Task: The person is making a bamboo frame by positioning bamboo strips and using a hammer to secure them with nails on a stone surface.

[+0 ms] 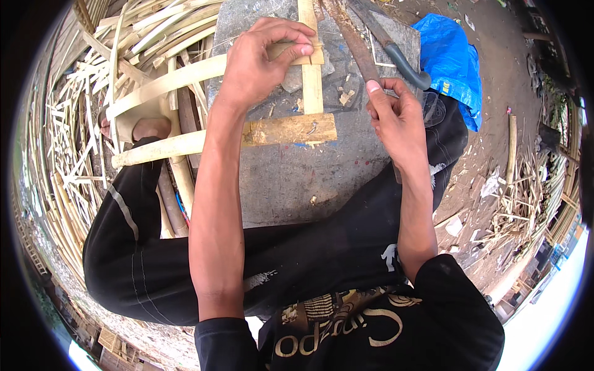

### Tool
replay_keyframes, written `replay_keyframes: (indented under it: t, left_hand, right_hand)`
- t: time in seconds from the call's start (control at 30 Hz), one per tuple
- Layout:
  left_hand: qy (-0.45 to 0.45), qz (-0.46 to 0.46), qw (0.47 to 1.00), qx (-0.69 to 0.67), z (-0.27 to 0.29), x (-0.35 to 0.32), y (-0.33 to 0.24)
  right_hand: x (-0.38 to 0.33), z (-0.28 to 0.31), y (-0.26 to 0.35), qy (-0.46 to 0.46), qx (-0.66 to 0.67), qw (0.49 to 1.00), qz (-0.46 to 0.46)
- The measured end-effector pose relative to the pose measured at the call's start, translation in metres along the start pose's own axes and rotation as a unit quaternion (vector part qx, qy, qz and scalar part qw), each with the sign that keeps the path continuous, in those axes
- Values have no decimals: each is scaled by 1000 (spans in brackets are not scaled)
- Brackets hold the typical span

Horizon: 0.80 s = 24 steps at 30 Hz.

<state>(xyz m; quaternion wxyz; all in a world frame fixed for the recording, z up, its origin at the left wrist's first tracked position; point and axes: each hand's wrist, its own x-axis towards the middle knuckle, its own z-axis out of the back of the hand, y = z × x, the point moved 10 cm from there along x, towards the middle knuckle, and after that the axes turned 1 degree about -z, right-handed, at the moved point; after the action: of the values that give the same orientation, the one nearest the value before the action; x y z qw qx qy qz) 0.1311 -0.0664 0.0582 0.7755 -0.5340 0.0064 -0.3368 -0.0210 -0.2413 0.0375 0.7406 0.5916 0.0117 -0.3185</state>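
My left hand [263, 59] presses down on the crossing of two bamboo slats, its fingertips on the upright slat [311, 80] where a curved slat [167, 80] meets it. A second, thicker bamboo slat [291, 131] lies across below. All rest on a grey stone slab [297, 179] between my knees. My right hand [396, 114] is closed around the handle end of a long rusty blade [352, 37] that points away across the slab.
A heap of split bamboo strips [74, 123] fills the left side. A blue plastic sheet [451, 55] lies at upper right. A grey curved tool handle [405, 62] rests on the slab's far edge. Bamboo offcuts [526, 185] litter the dirt at right.
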Motion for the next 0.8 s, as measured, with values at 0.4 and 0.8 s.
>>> replay_keyframes:
  t: [0.4,0.8]
  left_hand:
    - [34,88,994,-64,3,1,18]
    - [-7,135,983,-122,-3,-10,25]
  right_hand:
    - [42,-45,20,-36,10,995,93]
    - [48,-50,-9,-19,31,999,28]
